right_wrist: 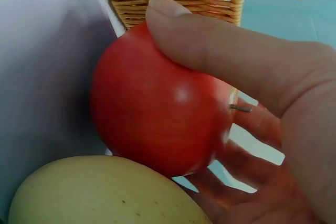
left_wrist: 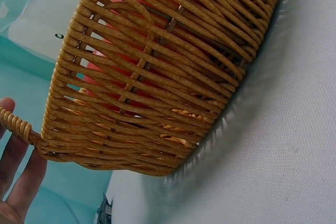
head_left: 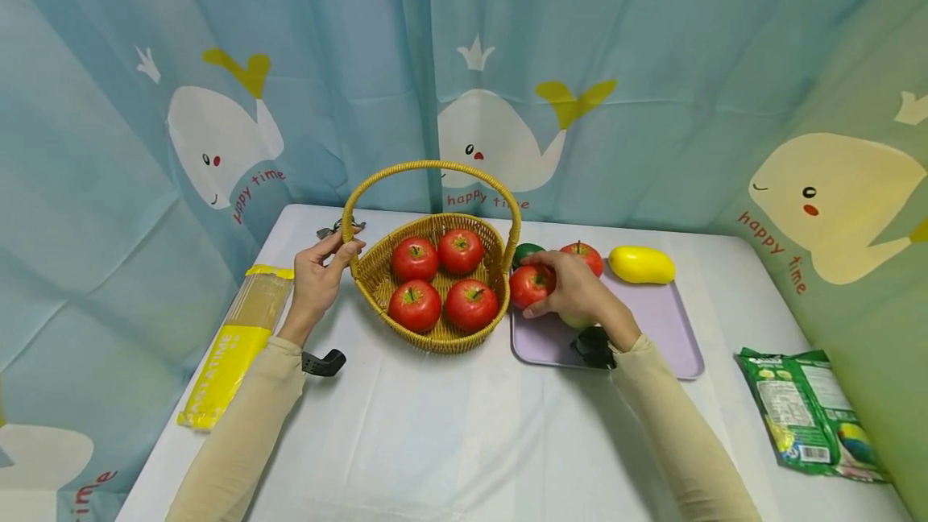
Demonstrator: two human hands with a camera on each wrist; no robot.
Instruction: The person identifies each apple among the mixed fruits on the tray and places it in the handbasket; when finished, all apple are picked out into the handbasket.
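Observation:
A wicker basket (head_left: 435, 341) with a tall handle stands on the table and contains several red apples (head_left: 416, 306). My left hand (head_left: 319, 276) grips the left base of its handle, and the left wrist view shows those fingers (left_wrist: 26, 182) at the wrapped cane. Over the left side of the lilac tray (head_left: 652, 329), my right hand (head_left: 580, 288) holds a red apple (right_wrist: 157, 103) between thumb and fingers. Just below that apple in the right wrist view lies a pale yellow-green fruit (right_wrist: 105, 192), mostly covered by my hand in the head view.
The tray also bears another red apple (head_left: 583, 256), a dark green fruit (head_left: 527, 251) and a yellow oblong fruit (head_left: 642, 264). A yellow pasta packet (head_left: 232, 353) lies at the left edge, a green snack bag (head_left: 808, 409) at the right. A patterned curtain (head_left: 362, 103) hangs behind.

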